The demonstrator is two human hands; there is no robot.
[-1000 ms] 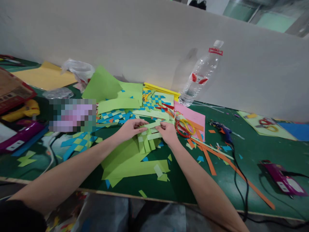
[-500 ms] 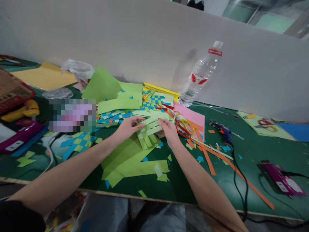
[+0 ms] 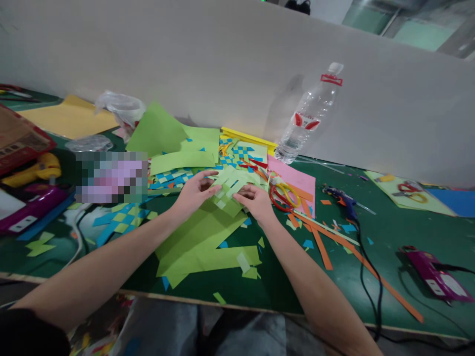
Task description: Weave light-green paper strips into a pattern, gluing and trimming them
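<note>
Between my hands is a small weave of light and darker green paper strips (image 3: pixel 227 194), held tilted above the table. My left hand (image 3: pixel 198 190) pinches its left edge between thumb and fingers. On the right side, my right hand (image 3: pixel 256 200) is closed on the edge of the same weave. Below it lie green paper sheets (image 3: pixel 196 237). Just behind are blue-and-green woven paper pieces (image 3: pixel 174 177). Red- and yellow-handled scissors (image 3: pixel 284 195) rest to the right of my right hand.
A clear plastic bottle (image 3: pixel 306 118) stands by the wall. A blue glue gun (image 3: pixel 343 202) with a black cord and a purple power box (image 3: pixel 436 272) lie to the right. Orange paper strips (image 3: pixel 321 244) and scraps are scattered nearby. A pixelated object (image 3: pixel 111 177) sits left.
The green paper weave has turned in my hands and its strips sit closer together. My left hand has shifted slightly, and both hands keep hold of it.
</note>
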